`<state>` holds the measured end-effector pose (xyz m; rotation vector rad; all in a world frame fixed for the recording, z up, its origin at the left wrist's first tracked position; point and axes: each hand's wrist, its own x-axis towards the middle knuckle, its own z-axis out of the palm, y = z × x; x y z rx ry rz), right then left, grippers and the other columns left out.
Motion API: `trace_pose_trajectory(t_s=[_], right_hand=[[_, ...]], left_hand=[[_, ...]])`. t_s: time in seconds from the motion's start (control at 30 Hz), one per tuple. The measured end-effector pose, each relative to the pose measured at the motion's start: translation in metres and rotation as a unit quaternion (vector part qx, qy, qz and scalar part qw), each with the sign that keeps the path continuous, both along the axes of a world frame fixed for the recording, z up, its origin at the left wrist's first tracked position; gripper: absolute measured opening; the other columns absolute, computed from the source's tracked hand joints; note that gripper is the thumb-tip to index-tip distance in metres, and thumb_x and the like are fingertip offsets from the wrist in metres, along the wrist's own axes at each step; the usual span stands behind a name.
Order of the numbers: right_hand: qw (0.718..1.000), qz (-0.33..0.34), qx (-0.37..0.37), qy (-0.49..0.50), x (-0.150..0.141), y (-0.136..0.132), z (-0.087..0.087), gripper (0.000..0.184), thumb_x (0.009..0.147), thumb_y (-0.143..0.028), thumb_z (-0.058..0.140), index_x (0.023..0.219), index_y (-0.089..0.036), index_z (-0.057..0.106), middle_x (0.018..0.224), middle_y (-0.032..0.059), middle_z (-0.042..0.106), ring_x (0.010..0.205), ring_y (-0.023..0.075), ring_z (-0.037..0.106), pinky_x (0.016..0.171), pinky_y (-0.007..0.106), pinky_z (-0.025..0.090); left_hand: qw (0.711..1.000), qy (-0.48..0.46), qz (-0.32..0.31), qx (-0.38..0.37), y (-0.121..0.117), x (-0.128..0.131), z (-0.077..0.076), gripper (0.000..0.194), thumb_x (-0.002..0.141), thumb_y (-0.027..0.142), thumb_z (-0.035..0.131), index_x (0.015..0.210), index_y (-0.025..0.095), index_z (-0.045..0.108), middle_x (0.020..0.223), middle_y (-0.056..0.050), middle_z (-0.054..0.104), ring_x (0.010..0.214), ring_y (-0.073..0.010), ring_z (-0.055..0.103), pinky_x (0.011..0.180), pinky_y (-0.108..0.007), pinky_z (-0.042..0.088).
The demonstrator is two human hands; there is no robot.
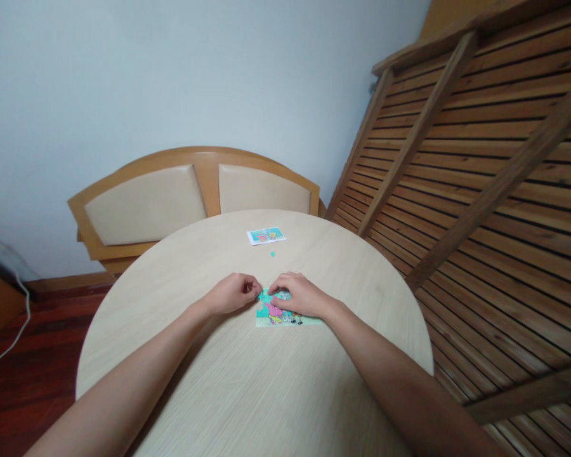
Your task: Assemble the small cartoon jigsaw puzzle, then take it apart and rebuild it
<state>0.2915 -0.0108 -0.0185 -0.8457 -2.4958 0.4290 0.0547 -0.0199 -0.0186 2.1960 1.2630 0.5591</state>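
A small picture card (279,320) lies flat on the round table (247,393), just below the centre of the frame. It looks bright and glossy: turquoise patches at its left, a pink shape with yellow lower down near the middle, small dark-footed figures to the right, and a pale green strip along the bottom edge. The right hand (304,297) covers its upper right part, thumb and forefinger spread a little apart over it. The left hand (233,293) is at its upper left corner, thumb and forefinger tips brought close; I cannot tell whether they pinch anything. Above, near the centre, are a turquoise dot (273,254) and a white-edged picture sheet (266,235).
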Motion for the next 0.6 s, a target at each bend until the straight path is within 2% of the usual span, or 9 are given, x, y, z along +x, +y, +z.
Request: trace_pose_trajectory(t_s=[0.17, 0.37, 0.6], right_hand=[[0.999, 0.013, 0.02, -0.03, 0.002, -0.001, 0.002, 0.022, 0.086, -0.027, 0.069, 0.108, -0.024, 0.074, 0.1, 0.0051, 0.07, 0.099, 0.0201, 0.061, 0.088, 0.032, 0.04], [0.996, 0.036, 0.034, -0.079, 0.001, -0.006, 0.008, 0.033, 0.09, -0.025, 0.064, 0.121, -0.031, 0.071, 0.103, 0.0054, 0.065, 0.101, 0.0205, 0.058, 0.086, 0.034, 0.037], [0.992, 0.033, 0.061, -0.101, 0.0, -0.007, 0.008, 0.033, 0.092, -0.026, 0.063, 0.123, -0.033, 0.071, 0.102, 0.0055, 0.063, 0.099, 0.0203, 0.056, 0.084, 0.033, 0.036]], left_hand=[[0.998, 0.046, 0.006, 0.034, -0.003, 0.002, 0.004, 0.025, 0.084, 0.032, 0.054, 0.085, 0.017, 0.073, 0.071, -0.002, 0.069, 0.061, -0.0132, 0.055, 0.059, -0.024, 0.04], [0.998, 0.046, 0.006, 0.032, 0.0, -0.002, 0.004, 0.024, 0.083, 0.031, 0.056, 0.089, 0.016, 0.074, 0.074, -0.002, 0.07, 0.063, -0.014, 0.057, 0.059, -0.023, 0.041], [0.998, 0.025, -0.054, 0.022, 0.002, -0.011, 0.006, 0.021, 0.083, 0.031, 0.061, 0.09, 0.017, 0.074, 0.081, -0.003, 0.072, 0.069, -0.015, 0.06, 0.065, -0.024, 0.044]])
